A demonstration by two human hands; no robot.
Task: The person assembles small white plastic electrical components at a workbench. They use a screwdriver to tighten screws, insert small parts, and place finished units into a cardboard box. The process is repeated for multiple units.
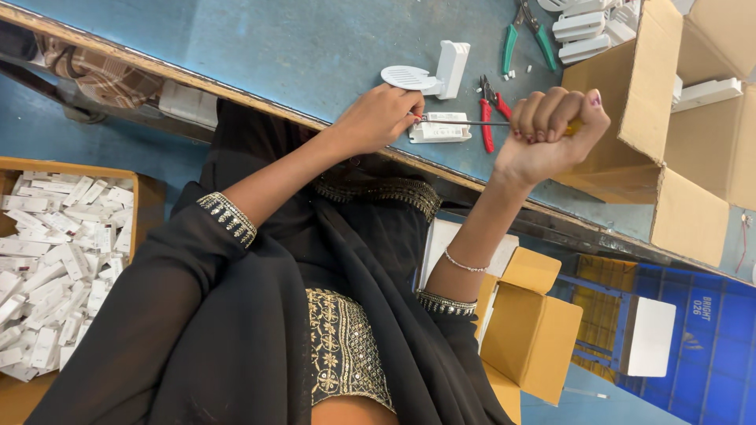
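My left hand [378, 118] pins a small white rectangular plastic part [441, 132] flat on the blue-grey table [315, 47] near its front edge. My right hand [547, 130] is clenched in a fist around the yellow handle of a screwdriver [465, 122]. Its thin metal shaft runs level across to the white part at my left fingertips. The handle is almost wholly hidden inside the fist.
A white bracket with a round disc [429, 75] lies just behind the part. Red pliers [488, 118] and green pliers [524, 35] lie nearby. An open cardboard box [669, 118] stands right, a bin of white parts [55, 267] left, another carton [528, 330] and a blue crate [709, 338] below.
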